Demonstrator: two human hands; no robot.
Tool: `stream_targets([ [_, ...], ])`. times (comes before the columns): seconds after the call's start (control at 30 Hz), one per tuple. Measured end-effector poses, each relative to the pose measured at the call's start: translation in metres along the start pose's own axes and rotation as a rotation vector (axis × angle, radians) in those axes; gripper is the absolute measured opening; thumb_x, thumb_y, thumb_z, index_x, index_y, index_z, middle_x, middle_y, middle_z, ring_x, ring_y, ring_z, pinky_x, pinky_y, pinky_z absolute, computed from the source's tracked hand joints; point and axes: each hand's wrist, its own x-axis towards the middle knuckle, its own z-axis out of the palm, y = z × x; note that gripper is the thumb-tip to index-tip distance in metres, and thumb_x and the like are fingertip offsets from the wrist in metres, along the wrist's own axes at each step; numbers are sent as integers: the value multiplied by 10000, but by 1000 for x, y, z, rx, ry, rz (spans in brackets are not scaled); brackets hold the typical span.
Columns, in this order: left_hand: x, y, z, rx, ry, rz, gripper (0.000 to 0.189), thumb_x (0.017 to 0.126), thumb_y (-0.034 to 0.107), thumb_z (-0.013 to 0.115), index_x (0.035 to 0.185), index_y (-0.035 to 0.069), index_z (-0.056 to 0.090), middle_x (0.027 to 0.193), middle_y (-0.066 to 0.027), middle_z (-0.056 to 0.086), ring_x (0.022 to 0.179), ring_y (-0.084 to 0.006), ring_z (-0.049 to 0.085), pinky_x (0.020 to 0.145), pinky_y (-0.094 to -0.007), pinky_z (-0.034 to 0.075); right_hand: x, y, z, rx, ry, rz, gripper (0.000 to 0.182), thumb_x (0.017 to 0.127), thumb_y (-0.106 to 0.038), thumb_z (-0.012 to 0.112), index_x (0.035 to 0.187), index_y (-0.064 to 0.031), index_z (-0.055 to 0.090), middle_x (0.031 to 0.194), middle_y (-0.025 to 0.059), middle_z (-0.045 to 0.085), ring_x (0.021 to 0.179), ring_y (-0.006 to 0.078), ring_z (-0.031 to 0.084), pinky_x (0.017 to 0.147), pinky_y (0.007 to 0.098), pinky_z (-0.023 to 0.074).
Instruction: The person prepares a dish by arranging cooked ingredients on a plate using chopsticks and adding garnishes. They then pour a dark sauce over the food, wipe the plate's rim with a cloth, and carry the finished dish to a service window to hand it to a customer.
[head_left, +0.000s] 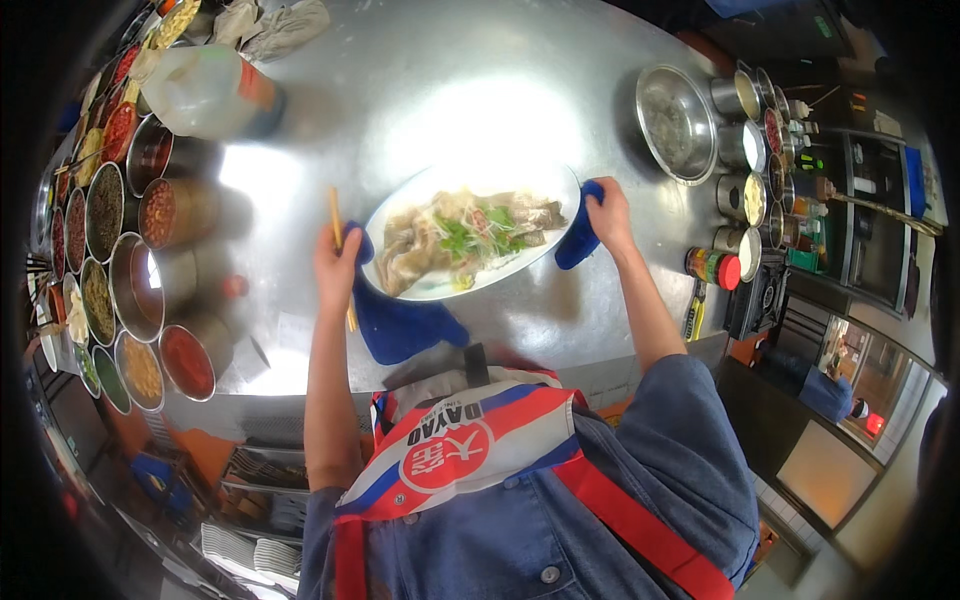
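Between my hands is a white oval plate (420, 289) carrying a cooked fish (409, 240) topped with shredded scallion and green herbs (480, 229). My left hand (334, 262) grips the plate's left end through a blue cloth (401, 326), which hangs below it. A pair of wooden chopsticks (334, 210) is also tucked in that hand. My right hand (611, 217) has hold of the plate's right end through another fold of blue cloth (577, 244). The plate tilts slightly, its right end farther from me. My fingertips are partly hidden by the cloth.
Metal pots of sauces and chopped ingredients (139, 281) crowd the left side of the steel table (495, 45). A large plastic jug (210, 94) stands at the upper left. To the right are a steel bowl (676, 124), a red-lidded jar (712, 268) and several seasoning tins (742, 199).
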Motion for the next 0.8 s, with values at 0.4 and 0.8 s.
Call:
stream_targets([
  [0.4, 7, 3, -2, -16, -96, -69, 281, 803, 205, 642, 973, -5, 561, 783, -21, 564, 691, -84, 502, 614, -216, 417, -15, -33, -27, -349, 87, -445, 165, 635, -81, 687, 793, -99, 643, 867, 53, 543, 892, 250, 493, 772, 358, 370],
  [0.8, 3, 22, 1, -35, -90, -116, 300, 801, 205, 644, 991, -12, 565, 768, -19, 569, 660, -85, 508, 589, -213, 413, 16, -51, -12, -566, -200, -678, 53, 634, -88, 619, 673, -63, 594, 809, 67, 521, 898, 235, 477, 772, 342, 380],
])
